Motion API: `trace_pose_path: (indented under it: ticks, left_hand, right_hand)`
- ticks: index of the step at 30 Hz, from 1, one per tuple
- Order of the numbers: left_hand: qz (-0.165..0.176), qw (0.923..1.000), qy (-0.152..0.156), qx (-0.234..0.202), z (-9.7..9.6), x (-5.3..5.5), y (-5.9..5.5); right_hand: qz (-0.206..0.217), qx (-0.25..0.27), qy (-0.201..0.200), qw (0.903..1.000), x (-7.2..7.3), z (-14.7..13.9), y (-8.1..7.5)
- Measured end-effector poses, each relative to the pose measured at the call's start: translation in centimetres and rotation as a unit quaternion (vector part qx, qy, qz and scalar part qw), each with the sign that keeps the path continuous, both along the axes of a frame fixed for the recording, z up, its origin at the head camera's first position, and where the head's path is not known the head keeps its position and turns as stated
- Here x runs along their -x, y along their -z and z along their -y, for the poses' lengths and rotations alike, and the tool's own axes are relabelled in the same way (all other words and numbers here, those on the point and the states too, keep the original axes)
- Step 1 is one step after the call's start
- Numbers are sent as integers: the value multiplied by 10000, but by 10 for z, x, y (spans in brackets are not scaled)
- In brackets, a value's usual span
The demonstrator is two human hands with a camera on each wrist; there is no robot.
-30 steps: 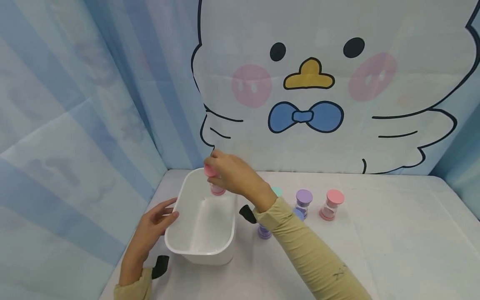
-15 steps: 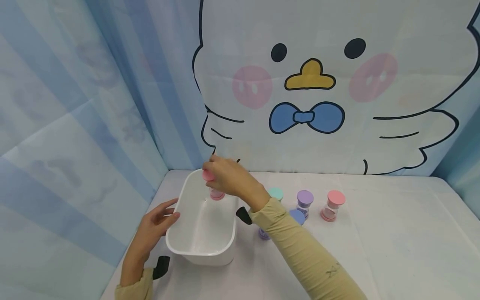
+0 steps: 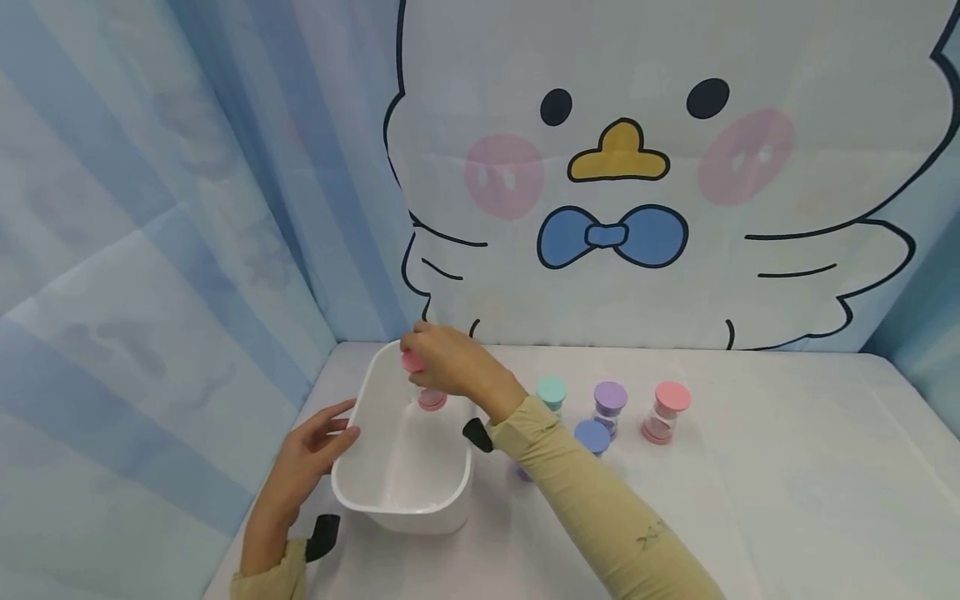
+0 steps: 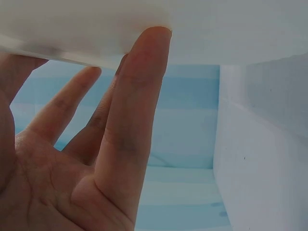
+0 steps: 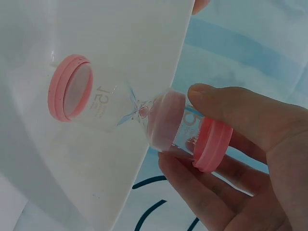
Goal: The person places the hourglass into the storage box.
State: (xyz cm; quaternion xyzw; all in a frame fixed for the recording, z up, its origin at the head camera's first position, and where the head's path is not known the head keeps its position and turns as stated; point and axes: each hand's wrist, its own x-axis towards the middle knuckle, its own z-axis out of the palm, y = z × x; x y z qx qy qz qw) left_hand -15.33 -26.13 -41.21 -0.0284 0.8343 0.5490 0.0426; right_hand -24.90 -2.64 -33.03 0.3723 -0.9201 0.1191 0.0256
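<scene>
My right hand (image 3: pixel 453 358) grips a pink sand timer (image 3: pixel 432 402) by its upper end, inside the far part of a white plastic bin (image 3: pixel 397 479). In the right wrist view, thumb and fingers hold the clear bulb near one pink cap; the sand timer (image 5: pixel 166 115) has a narrow waist, a faint "15" and pale sand. Its far cap hangs near the bin's inner wall, though contact is unclear. Against the bin's left side rests my left hand (image 3: pixel 303 454), fingers mostly straight. The left wrist view shows the hand's fingertips (image 4: pixel 156 36) touching the white wall.
Right of the bin stand a teal timer (image 3: pixel 551 390), a purple timer (image 3: pixel 610 397), a blue timer (image 3: pixel 592 435) and another pink timer (image 3: pixel 667 404). A purple base (image 3: pixel 524 474) shows partly behind my right sleeve (image 3: pixel 592 492). A patterned curtain (image 3: pixel 622 308) borders the white table's back.
My right hand has lowered the pink sand timer a little, down and left into the bin. The arm's shift uncovers more of the teal and blue timers. My left hand stays put.
</scene>
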Motion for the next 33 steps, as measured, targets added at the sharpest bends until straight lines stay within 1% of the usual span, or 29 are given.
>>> trace_pose_path:
  ticks: [7, 15, 20, 24, 33]
  left_hand:
    - [60, 10000, -55, 58, 1, 0, -1]
    - [26, 9999, -90, 91, 2, 0, 1]
    - [2, 9999, -93, 94, 3, 0, 2]
    - [8, 9999, -106, 59, 3, 0, 3]
    - [-76, 9999, -15, -81, 2, 0, 4]
  right_hand:
    - [116, -211, 33, 9997, 3, 10, 0]
    - [266, -171, 48, 9995, 5, 18, 5]
    - [337, -258, 75, 9991, 6, 25, 8]
    - [379, -289, 76, 9988, 7, 29, 10]
    - [661, -240, 149, 9974, 9, 32, 16]
